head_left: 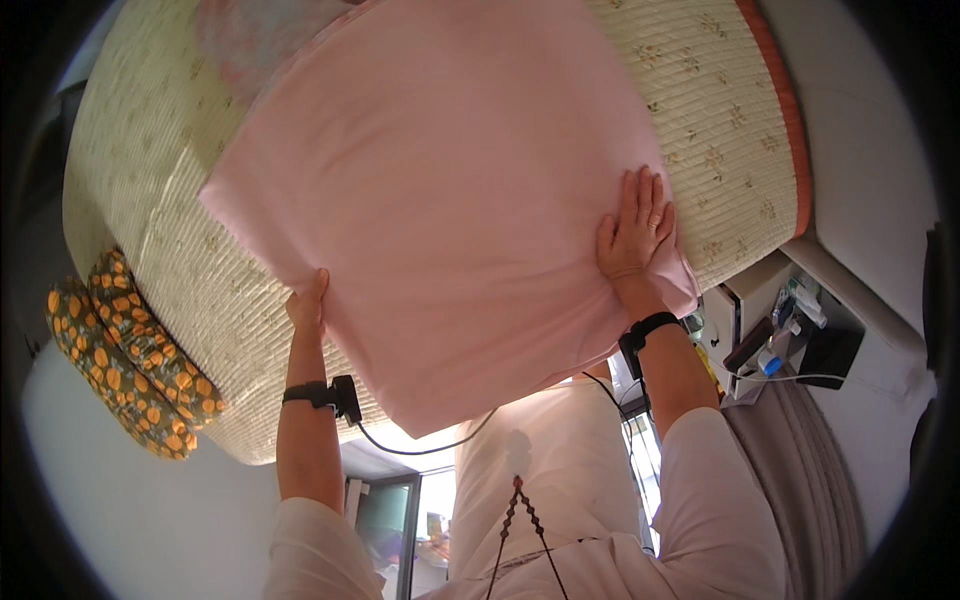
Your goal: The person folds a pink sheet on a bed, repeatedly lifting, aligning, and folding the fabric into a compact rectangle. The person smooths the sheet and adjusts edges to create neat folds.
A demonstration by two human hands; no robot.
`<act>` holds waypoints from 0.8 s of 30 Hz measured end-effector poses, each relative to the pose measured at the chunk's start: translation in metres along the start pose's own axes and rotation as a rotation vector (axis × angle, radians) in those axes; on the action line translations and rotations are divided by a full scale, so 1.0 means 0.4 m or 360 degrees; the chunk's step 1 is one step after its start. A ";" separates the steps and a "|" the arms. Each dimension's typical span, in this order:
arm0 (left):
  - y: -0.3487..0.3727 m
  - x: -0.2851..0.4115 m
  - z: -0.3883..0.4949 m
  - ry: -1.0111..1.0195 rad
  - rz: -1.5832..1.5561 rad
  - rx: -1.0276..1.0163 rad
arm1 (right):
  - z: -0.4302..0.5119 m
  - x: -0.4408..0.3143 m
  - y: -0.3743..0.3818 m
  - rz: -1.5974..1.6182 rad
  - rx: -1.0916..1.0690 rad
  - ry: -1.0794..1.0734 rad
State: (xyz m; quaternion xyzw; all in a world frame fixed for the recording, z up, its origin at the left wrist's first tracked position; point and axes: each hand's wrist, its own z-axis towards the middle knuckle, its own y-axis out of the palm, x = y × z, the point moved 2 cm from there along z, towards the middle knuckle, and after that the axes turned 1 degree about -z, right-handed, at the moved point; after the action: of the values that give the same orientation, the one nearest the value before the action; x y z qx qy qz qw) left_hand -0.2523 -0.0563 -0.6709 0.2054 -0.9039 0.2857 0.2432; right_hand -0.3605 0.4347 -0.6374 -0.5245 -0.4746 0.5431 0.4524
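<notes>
A large pink pillow [450, 210] lies on the quilted, flower-patterned bedspread [720, 135] and reaches over the bed's near edge. My left hand [307, 300] grips its left side, thumb on top and the other fingers mostly hidden. Flat on the pink fabric at the right rests my right hand [638, 223], fingers slightly spread, a ring on one of them. Both forearms wear black straps with small devices and cables.
Two rolled or folded fabric pieces with an orange pattern [142, 360] lie at the bed's left edge. A pale pink-grey fabric [262, 37] is beyond the pillow. A cluttered bedside cabinet [750, 322] stands at the right, near a grey curtain [795, 465].
</notes>
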 end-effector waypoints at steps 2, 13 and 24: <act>-0.010 -0.011 0.009 0.0039 0.0038 -0.0012 | -0.001 -0.003 0.004 -0.0132 -0.0051 0.0023; 0.006 0.030 -0.038 -0.0114 0.0073 0.0134 | -0.002 -0.023 0.000 0.0041 0.0154 -0.0101; -0.002 0.003 -0.016 0.0123 0.0051 -0.0040 | -0.004 0.002 0.002 0.0007 0.0055 0.0001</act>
State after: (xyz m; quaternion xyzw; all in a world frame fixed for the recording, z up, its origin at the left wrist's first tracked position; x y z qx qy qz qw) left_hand -0.2509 -0.0533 -0.6652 0.1765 -0.9005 0.2861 0.2759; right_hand -0.3588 0.4353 -0.6384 -0.5178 -0.4639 0.5522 0.4602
